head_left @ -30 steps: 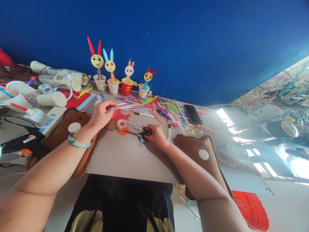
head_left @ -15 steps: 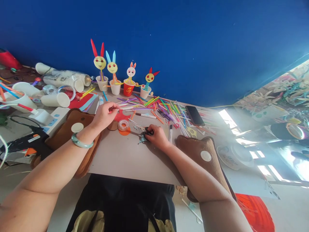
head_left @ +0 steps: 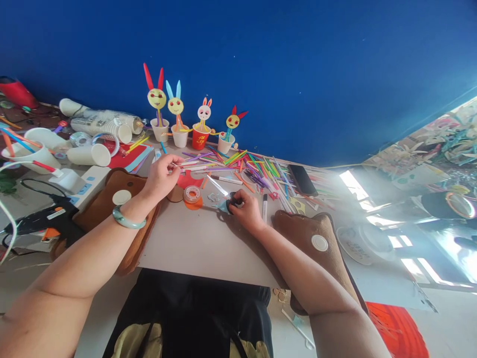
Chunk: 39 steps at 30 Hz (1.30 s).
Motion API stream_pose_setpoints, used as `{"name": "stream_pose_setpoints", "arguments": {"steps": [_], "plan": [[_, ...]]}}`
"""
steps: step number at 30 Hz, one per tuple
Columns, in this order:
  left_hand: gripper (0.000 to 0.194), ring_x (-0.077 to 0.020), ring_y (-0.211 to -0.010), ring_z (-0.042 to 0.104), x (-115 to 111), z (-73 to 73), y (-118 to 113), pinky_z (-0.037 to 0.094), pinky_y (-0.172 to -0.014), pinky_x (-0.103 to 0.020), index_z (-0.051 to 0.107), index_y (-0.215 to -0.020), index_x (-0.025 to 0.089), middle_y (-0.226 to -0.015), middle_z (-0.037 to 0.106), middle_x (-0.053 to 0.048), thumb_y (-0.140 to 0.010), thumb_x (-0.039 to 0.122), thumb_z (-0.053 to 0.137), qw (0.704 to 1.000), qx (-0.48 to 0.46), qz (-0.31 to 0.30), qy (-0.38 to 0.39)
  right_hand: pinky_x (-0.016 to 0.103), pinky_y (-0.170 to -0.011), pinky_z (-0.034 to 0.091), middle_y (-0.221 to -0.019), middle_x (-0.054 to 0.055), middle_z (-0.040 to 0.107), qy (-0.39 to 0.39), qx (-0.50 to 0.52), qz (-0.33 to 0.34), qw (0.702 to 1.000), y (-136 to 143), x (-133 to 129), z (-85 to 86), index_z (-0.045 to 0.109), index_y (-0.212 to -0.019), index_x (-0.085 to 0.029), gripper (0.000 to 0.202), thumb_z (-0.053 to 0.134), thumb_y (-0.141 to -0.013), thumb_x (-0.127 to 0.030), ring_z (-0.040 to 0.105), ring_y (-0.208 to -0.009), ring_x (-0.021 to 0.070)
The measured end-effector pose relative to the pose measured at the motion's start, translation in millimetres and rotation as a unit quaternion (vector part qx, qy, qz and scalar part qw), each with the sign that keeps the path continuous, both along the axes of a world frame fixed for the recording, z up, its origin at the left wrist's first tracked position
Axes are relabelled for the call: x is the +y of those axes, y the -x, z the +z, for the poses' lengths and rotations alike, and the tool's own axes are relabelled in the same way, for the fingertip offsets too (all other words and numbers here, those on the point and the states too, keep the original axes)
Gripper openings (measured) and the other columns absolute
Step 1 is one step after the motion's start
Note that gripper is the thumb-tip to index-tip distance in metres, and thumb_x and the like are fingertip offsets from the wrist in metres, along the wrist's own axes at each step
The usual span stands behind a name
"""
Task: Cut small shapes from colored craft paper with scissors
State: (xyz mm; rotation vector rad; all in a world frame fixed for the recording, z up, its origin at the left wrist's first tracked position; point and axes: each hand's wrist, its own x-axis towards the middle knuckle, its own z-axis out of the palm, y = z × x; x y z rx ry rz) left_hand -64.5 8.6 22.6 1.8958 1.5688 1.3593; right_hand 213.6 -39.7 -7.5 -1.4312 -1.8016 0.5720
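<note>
Over the near edge of the straw pile, my left hand (head_left: 164,174) has its fingertips pinched together; what lies between them is too small to make out. My right hand (head_left: 246,211) is closed around the black handles of a pair of scissors (head_left: 218,186), whose blades look shut and point up and left. Below the blades lie small pale blue paper scraps (head_left: 213,197). A roll of clear tape (head_left: 193,194) sits between the hands, on an orange paper piece (head_left: 197,204), with red paper (head_left: 189,179) just behind it.
Several rabbit figures in cups (head_left: 200,136) stand along the blue wall. Colored straws (head_left: 257,171) spread toward a phone (head_left: 302,180). A black glue gun (head_left: 55,219) and power strip (head_left: 89,181) are at left. Brown cushions (head_left: 301,228) flank the work area, near a marker (head_left: 264,208).
The scissors have swung from spread blades to nearly closed ones, tilted more upward, as my right hand shifted slightly. My left hand stays pinched in nearly the same place.
</note>
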Motion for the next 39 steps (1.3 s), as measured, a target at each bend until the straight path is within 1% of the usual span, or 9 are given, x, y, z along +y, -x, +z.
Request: {"name": "stream_pose_setpoints", "arguments": {"steps": [5,10,16,23,27,30,33,36,39], "plan": [[0.028,-0.0138,-0.074,0.063,-2,1.8,-2,0.053,-0.073,-0.028,0.069,-0.097,0.017,-0.100,0.074,-0.005,-0.075,0.020,0.052,1.000,0.000,0.002,0.016,0.027,-0.063,0.041,-0.069,0.000,0.059,-0.006,0.003,0.001,1.000,1,0,0.1,0.046,-0.070,-0.023,0.015,0.058,-0.063,-0.028,0.049,-0.065,0.0156],[0.027,-0.0144,-0.075,0.063,-2,2.4,-2,0.051,-0.070,-0.027,0.068,-0.098,0.016,-0.102,0.073,-0.006,-0.075,0.018,0.052,1.000,0.000,-0.001,0.017,0.027,-0.064,0.042,-0.070,0.000,0.059,-0.013,0.003,0.003,1.000,1,1,-0.4,0.047,-0.071,-0.023,0.015,0.058,-0.063,-0.028,0.050,-0.065,0.0155],[0.030,-0.0162,-0.087,0.063,1,-1.7,1,0.048,-0.065,-0.024,0.065,-0.104,0.017,-0.110,0.070,-0.008,-0.079,0.013,0.049,1.000,0.023,0.014,-0.016,0.028,-0.065,0.043,-0.071,0.000,0.060,-0.012,0.011,-0.001,1.000,1,0,0.3,0.048,-0.070,-0.022,0.014,0.058,-0.062,-0.027,0.052,-0.066,0.0157],[0.047,-0.0196,-0.101,0.061,10,-13.3,6,0.050,-0.090,-0.034,0.055,-0.122,0.018,-0.124,0.060,-0.012,-0.077,0.006,0.048,0.997,0.036,0.055,-0.035,0.029,-0.066,0.045,-0.073,0.001,0.062,-0.018,0.008,0.000,1.000,1,0,1.2,0.046,-0.070,-0.023,0.015,0.059,-0.063,-0.026,0.053,-0.068,0.0164],[0.050,-0.0222,-0.107,0.061,10,-12.4,5,0.049,-0.096,-0.038,0.053,-0.125,0.018,-0.128,0.059,-0.013,-0.077,0.005,0.046,0.997,0.041,0.061,-0.018,0.029,-0.066,0.045,-0.076,0.002,0.064,-0.028,0.014,0.002,1.000,1,1,1.0,0.045,-0.069,-0.023,0.015,0.058,-0.062,-0.024,0.054,-0.069,0.0168],[0.051,-0.0273,-0.113,0.060,5,-10.0,2,0.047,-0.099,-0.046,0.054,-0.127,0.017,-0.128,0.061,-0.015,-0.078,0.006,0.046,0.994,0.099,0.049,0.024,0.029,-0.066,0.044,-0.074,0.002,0.062,-0.030,0.010,-0.002,1.000,2,1,2.0,0.045,-0.067,-0.023,0.015,0.059,-0.062,-0.024,0.052,-0.068,0.0166],[0.043,-0.0346,-0.118,0.059,-3,-9.8,-3,0.036,-0.108,-0.058,0.061,-0.120,0.016,-0.121,0.066,-0.017,-0.080,0.008,0.047,0.972,0.226,0.038,0.043,0.028,-0.063,0.043,-0.069,0.000,0.058,-0.020,0.001,-0.006,1.000,3,0,4.3,0.046,-0.065,-0.023,0.015,0.060,-0.063,-0.025,0.050,-0.065,0.0156],[0.035,-0.0360,-0.110,0.062,-7,-12.3,-4,0.027,-0.111,-0.064,0.069,-0.106,0.017,-0.108,0.071,-0.016,-0.082,0.008,0.046,0.946,0.322,0.029,0.038,0.027,-0.062,0.042,-0.067,-0.001,0.056,-0.011,0.004,-0.007,1.000,4,-2,6.1,0.047,-0.064,-0.022,0.015,0.061,-0.063,-0.027,0.048,-0.063,0.0148],[0.034,-0.0361,-0.102,0.065,-6,-15.8,-3,0.027,-0.109,-0.066,0.073,-0.098,0.018,-0.099,0.073,-0.016,-0.082,0.009,0.045,0.931,0.363,0.018,0.036,0.027,-0.062,0.041,-0.064,-0.002,0.054,-0.013,0.008,-0.011,1.000,5,-3,6.1,0.047,-0.063,-0.022,0.016,0.061,-0.064,-0.028,0.046,-0.062,0.0142]]}}
